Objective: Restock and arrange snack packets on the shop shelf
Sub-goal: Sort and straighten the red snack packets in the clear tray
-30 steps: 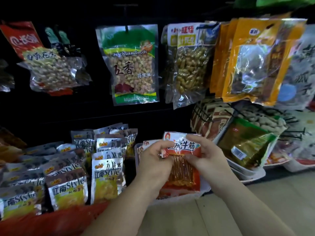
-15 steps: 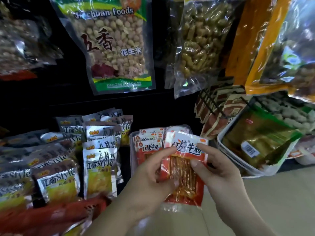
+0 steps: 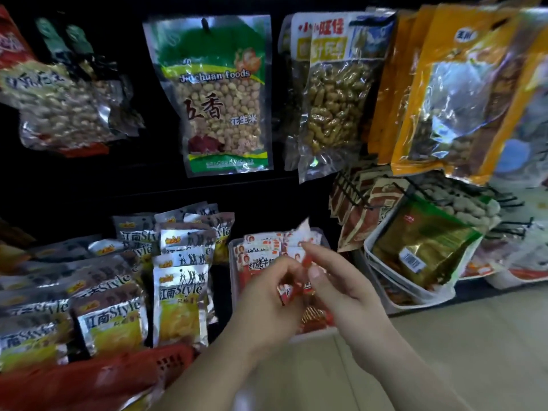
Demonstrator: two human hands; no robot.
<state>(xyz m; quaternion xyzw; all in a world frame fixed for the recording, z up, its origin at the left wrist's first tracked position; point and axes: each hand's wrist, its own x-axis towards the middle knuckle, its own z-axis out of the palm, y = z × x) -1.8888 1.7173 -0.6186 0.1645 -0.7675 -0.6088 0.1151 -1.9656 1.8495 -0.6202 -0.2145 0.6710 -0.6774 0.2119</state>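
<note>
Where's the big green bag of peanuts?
The green peanut bag hangs at top centre of the head view, above the silver-and-yellow packets, left of the clear bag of shelled peanuts.

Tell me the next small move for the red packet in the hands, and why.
Probably lower the red packet into the clear tray in front of the matching red packets standing there. Both the left hand and the right hand pinch it right above that tray, and it looks blurred and tilted, not yet lined up with the row.

Dim, dark shelf back; glare on hanging foil bags (image 3: 462, 93); motion-blurred hands.
</note>
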